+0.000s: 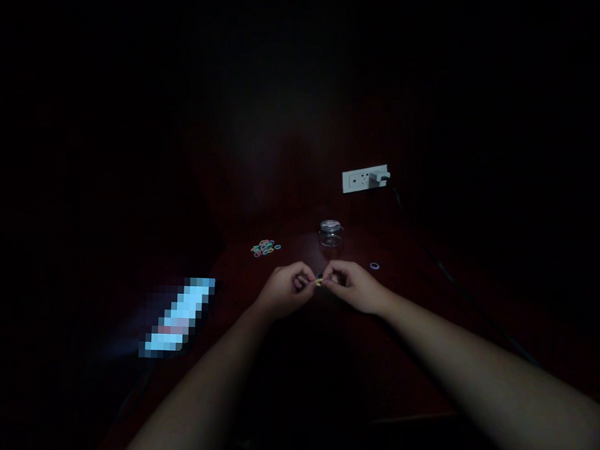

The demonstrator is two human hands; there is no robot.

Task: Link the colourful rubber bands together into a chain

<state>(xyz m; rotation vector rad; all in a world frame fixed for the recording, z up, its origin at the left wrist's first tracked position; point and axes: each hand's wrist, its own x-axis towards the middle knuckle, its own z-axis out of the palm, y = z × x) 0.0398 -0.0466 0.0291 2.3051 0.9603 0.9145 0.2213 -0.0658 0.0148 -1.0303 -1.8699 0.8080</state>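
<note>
Over the dark table my left hand (pixel 288 289) and my right hand (pixel 353 284) face each other, thumb and fingertips pinched. Between them is a small yellow elastic band (pixel 319 281), gripped from both sides. Something dark shows just behind it, too small to make out. Beyond my hands stands a clear jar (pixel 331 238) with a lid on. A pile of colourful elastic bands (pixel 264 248) lies to the left, past my left hand. One pale purple band (pixel 374 266) rests on the table to the right.
A bright, pixelated screen (pixel 181 319) lies at the left. On the wall behind, a white socket panel (pixel 355 180) holds a plug (pixel 380 178), whose dark cable (pixel 446 273) runs down the right side. The surroundings are very dark.
</note>
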